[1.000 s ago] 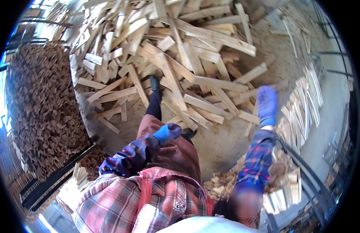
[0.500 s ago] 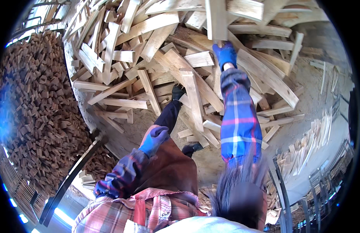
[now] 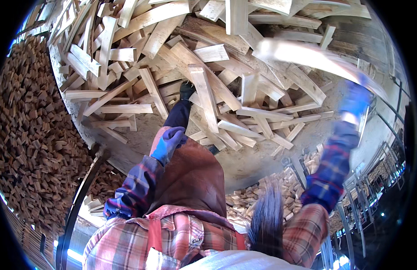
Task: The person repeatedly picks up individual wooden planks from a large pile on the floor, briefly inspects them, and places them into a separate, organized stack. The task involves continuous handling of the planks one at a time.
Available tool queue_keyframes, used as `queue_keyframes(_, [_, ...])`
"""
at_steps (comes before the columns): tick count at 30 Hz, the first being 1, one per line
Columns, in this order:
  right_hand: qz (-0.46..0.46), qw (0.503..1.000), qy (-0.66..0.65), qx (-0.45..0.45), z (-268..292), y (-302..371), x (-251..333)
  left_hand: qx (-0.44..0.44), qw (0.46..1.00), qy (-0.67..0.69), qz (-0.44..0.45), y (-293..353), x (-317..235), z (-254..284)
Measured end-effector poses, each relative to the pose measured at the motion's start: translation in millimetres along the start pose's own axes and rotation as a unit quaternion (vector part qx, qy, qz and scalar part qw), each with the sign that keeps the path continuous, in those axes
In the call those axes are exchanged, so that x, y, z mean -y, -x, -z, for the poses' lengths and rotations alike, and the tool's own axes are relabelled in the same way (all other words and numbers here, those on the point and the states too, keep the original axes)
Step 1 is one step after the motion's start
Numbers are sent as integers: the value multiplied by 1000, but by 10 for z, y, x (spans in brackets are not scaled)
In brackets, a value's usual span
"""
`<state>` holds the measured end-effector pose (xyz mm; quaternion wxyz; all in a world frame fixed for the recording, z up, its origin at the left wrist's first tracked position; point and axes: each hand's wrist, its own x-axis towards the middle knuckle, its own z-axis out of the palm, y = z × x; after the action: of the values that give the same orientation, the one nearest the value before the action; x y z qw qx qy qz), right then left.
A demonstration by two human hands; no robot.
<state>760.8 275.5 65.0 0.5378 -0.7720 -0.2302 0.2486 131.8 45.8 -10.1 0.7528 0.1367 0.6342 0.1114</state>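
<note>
My right hand (image 3: 356, 100), in a blue glove, is stretched out to the far right and closed round a pale wooden board (image 3: 314, 56). Motion smears both the hand and the board, which points leftward over the pile. My left hand (image 3: 169, 145), gloved in blue and purple, rests against the brown apron (image 3: 186, 180) at my left thigh. Its fingers are curled in, with nothing visible in them. In front of me lies a loose heap of split wooden boards (image 3: 204, 96), crossing at many angles. My dark shoe (image 3: 187, 90) is among the boards.
A large mass of stacked short wood pieces (image 3: 37, 135) fills the left side. A dark metal bar (image 3: 84, 193) stands beside it. More short wood pieces (image 3: 267, 195) lie behind at the lower right, near metal racks (image 3: 374, 180). Bare floor (image 3: 244, 166) shows between.
My right hand has swung from the heap out to the right, now with a board in it. My left hand stays curled at my thigh. The view has shifted somewhat to the right.
</note>
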Motion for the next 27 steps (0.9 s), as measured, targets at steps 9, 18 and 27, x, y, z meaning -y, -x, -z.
queue_keyframes(9, [282, 798, 508, 160, -857, 843, -1201, -20, 999, -31, 34, -17, 22, -130])
queue_keyframes(18, [198, 530, 747, 348, -1553, 1105, -1887, -15, 999, -39, -7, -642, 246, -146])
queue_keyframes(27, [-42, 630, 464, 621, -2266, 2968, -745, 119, 961, 243, -48, -663, -234, -1608])
